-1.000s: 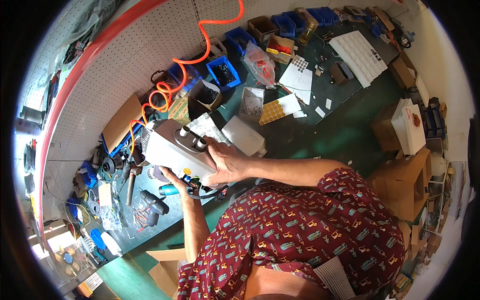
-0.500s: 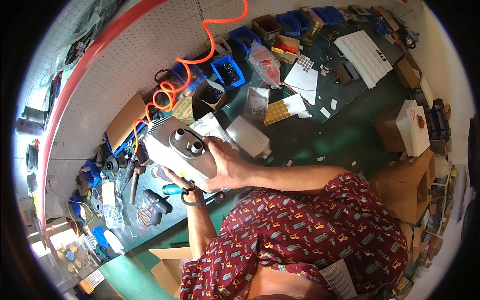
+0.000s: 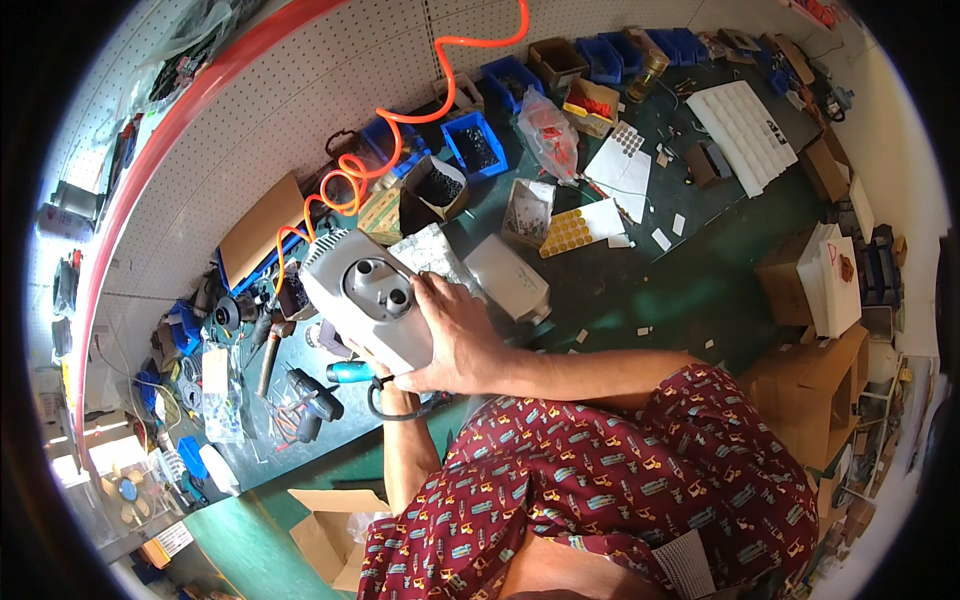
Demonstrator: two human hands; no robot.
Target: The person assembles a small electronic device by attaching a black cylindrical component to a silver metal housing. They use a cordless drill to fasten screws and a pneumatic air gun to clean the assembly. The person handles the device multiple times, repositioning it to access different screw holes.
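Note:
A grey, box-shaped air heater unit (image 3: 375, 315) with two round pipe stubs on its upper face is held up over the bench. My right hand (image 3: 462, 340) grips its right side, fingers over the edge and thumb along the near end. Beneath the unit, my left hand (image 3: 368, 357) supports it; most of its fingers are hidden. A black cable (image 3: 376, 402) hangs from the near end by my left wrist. Beside that wrist is a teal cylindrical tool (image 3: 347, 372). A second grey housing (image 3: 508, 278) lies on the bench to the right of the unit.
A black power drill (image 3: 314, 394) and a hammer (image 3: 271, 352) lie at the left. Blue bins (image 3: 475, 145) and small cartons line the back, below a coiled orange hose (image 3: 352, 172). A white foam tray (image 3: 742, 135) sits far right; cardboard boxes (image 3: 805, 390) stand nearer.
The whole view has shifted slightly, moving the bench items right and down. The heater unit has tilted a little in my hands, and less of my left hand shows.

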